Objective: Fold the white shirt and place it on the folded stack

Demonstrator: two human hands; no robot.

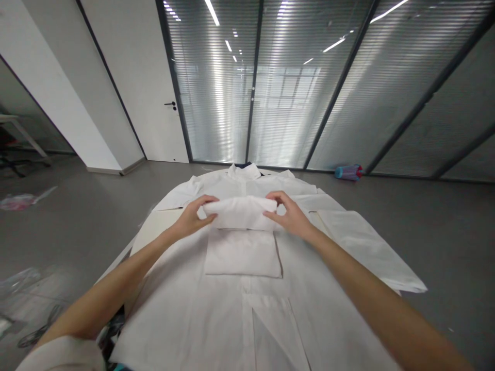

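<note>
A folded white garment point(243, 242) lies in the middle of a table covered with white cloth point(185, 309). Its far end is folded up into a thick roll point(240, 211). My left hand point(192, 216) grips the left end of that roll, fingers curled over it. My right hand point(288, 212) pinches the right end, thumb under and fingers on top. Both forearms reach forward over the table.
More white garments point(247, 183) lie spread at the table's far end, and one hangs off the right side point(371, 250). A blue and pink cylinder point(348, 172) lies on the grey floor by the glass wall. A door point(154, 103) stands at the back left.
</note>
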